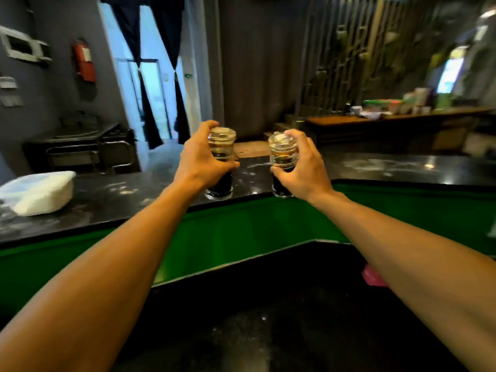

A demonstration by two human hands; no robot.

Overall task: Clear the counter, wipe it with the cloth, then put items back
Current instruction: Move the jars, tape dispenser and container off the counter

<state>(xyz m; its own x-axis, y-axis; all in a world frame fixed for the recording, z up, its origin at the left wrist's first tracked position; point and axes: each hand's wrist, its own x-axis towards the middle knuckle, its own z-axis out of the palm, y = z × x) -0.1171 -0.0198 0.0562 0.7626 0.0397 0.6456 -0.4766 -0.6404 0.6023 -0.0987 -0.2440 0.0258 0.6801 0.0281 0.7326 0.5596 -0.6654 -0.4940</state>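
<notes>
Two clear glass jars with dark liquid in their lower halves stand at the front edge of the upper black counter (389, 167). My left hand (200, 159) grips the left jar (221, 153) around its lid and upper part. Around the top of the right jar (283, 154) curl the fingers of my right hand (304, 167). Both jar bases seem to touch the counter. A pink thing (371, 276), perhaps the cloth, peeks from under my right forearm on the lower black counter (255, 318).
A white lidded plastic box (40, 191) sits on the upper counter at the left. A green panel (228, 232) joins the upper and lower counters. Further back are a steel sink unit (80, 146) and a wooden table (389, 118) with bowls and containers.
</notes>
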